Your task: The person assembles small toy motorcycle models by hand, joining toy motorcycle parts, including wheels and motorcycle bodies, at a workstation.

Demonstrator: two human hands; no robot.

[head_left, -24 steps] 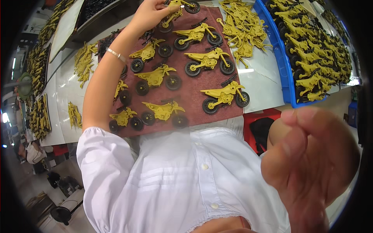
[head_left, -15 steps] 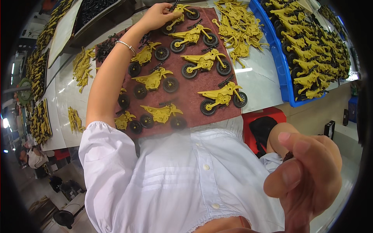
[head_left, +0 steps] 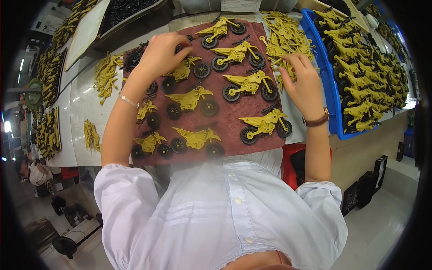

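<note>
The left hand obscures its own inner fingers; any held part cannot be identified. The right hand partly covers the yellow frame pile (contact cannot be confirmed). The lower-middle toy motorcycle appears blurred. The view's upper edge truncates the dark tray.

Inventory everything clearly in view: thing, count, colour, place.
Toy motorbikes: at least nine, yellow and black, on cloth
Cloth: one, dark red, on table
Table: one, white, under cloth
Yellow parts: three piles, yellow, one right of cloth, two left
Tray: one, blue, far right, full of more motorbikes
Black parts: many, black, cloth's upper-left corner
Bin: one, dark, upper left, holding black pieces
Bracelet: one, silver, left wrist
Watch: one, brown strap, right wrist
Shirt: one, white, torso
Left hand: one, over cloth's upper left; grip unclear
Right hand: one, beside right yellow pile
</note>
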